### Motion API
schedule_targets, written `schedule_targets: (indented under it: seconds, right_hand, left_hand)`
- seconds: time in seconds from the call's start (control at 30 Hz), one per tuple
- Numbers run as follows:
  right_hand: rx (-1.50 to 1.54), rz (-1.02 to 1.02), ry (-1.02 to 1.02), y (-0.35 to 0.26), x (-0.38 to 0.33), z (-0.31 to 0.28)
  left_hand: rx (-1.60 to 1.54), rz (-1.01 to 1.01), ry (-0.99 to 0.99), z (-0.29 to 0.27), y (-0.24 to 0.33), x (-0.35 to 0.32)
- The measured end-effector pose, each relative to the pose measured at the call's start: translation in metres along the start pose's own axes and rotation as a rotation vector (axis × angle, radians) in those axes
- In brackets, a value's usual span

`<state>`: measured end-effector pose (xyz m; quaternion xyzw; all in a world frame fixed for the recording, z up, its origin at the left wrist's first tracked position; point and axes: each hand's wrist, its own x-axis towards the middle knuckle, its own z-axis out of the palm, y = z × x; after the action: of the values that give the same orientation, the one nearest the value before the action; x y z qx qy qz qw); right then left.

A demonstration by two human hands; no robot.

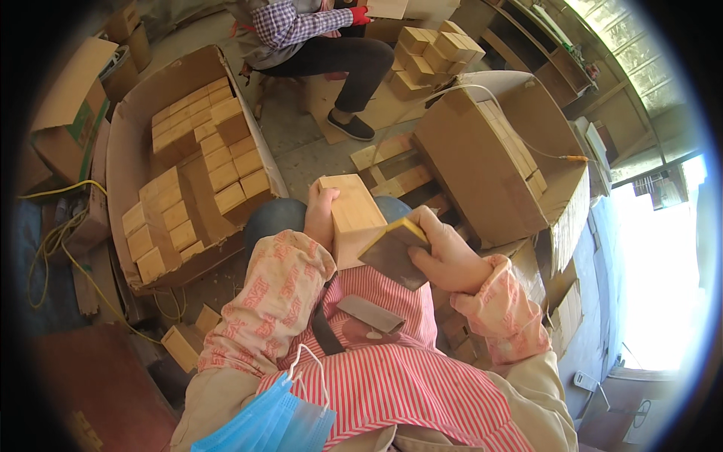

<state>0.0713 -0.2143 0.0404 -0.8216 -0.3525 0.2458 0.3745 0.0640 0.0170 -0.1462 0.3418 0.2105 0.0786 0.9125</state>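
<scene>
My left hand (321, 215) grips a pale wooden box-shaped block (354, 215) at its left side, holding it above my lap. My right hand (444, 252) holds a yellow-edged sanding block (393, 252) with a dark face, pressed against the lower right corner of the wooden block. Both forearms wear pink patterned sleeve covers over a red-striped apron (392, 377). A grey flat piece (370, 313) lies on the apron below the hands.
A large cardboard box (124, 151) at left holds several similar wooden blocks (188, 173). Another cardboard box (482, 158) stands at right. Loose blocks (425, 56) are stacked beyond it. A seated person (324, 45) in a checked shirt works at the top. Yellow cable (53, 241) runs at left.
</scene>
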Motion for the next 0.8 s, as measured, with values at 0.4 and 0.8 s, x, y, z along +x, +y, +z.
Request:
schedule_targets:
  seconds: [0.4,0.8]
  right_hand:
    - [-0.224,-0.029,-0.246,-0.003,0.11,0.004]
    - [-0.217,0.192,-0.296,-0.009,0.105,0.004]
  left_hand:
    - [0.004,0.03,0.053,0.011,0.005,-0.01]
    - [0.133,0.076,0.028,0.002,0.002,-0.009]
